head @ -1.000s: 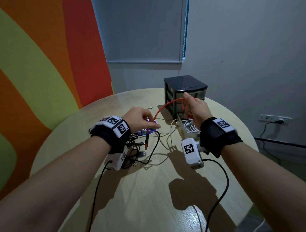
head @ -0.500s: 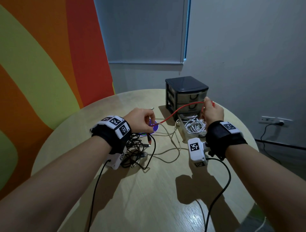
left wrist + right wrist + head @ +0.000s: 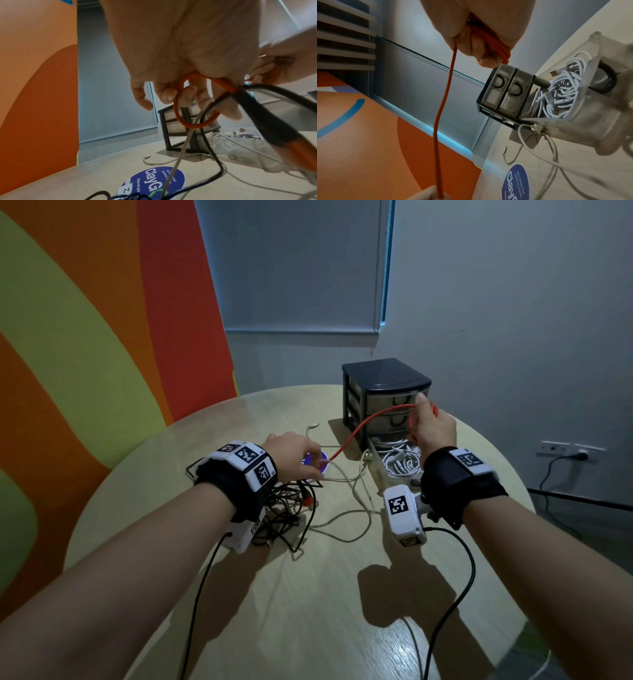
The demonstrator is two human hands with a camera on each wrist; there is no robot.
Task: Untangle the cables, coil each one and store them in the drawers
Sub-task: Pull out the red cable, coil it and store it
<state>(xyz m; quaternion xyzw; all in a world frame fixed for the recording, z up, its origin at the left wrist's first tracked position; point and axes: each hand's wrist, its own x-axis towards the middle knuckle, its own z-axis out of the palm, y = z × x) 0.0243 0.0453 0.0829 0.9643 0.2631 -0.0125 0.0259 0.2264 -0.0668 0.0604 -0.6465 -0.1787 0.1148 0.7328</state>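
A red cable (image 3: 363,428) runs taut between my hands above the round table (image 3: 308,611). My left hand (image 3: 294,453) pinches it low over a blue sticker (image 3: 313,462); in the left wrist view a loop of the red cable (image 3: 188,119) hangs under the curled fingers (image 3: 168,97), with a black and a white cable passing through it. My right hand (image 3: 433,428) grips several red coils (image 3: 491,44) in front of the dark drawer unit (image 3: 387,392). The unit's bottom drawer (image 3: 380,474) is pulled out and holds white cables (image 3: 565,94).
A tangle of black cables (image 3: 287,508) lies under my left wrist. A loose white cable (image 3: 352,501) winds across the table between the tangle and the drawer. The two upper drawers (image 3: 505,89) are closed. A wall stands close behind the table.
My right hand has moved right and away, toward the drawer unit, drawing the red cable out straighter. My left hand has sunk lower, near the blue sticker.
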